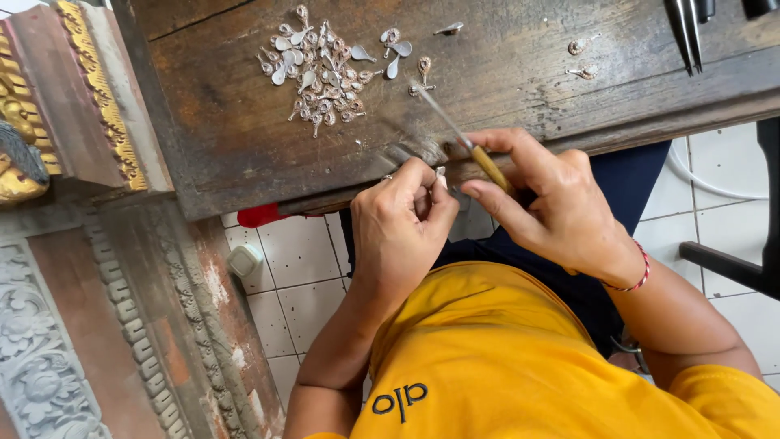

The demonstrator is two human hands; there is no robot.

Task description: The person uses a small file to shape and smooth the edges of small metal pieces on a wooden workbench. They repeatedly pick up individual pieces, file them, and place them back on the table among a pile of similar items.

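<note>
At the near edge of the worn dark wooden workbench (pixel 244 146), the right hand (pixel 552 203) grips a thin wooden-handled metal file (pixel 463 140) while the left hand (pixel 402 232) pinches a small silver piece (pixel 440 173), below a heap of teardrop-shaped silver findings (pixel 321 69).

Worn wooden workbench (pixel 244 146), white tiled floor (pixel 301 276), perhaps carved stone pillar (pixel 49 358) alongside.

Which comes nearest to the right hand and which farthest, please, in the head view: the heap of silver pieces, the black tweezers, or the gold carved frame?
1. Heap of silver pieces, on the bench up-left of the right hand.
2. Black tweezers, at the bench's top right corner.
3. Gold carved frame, at the far left edge.
</note>
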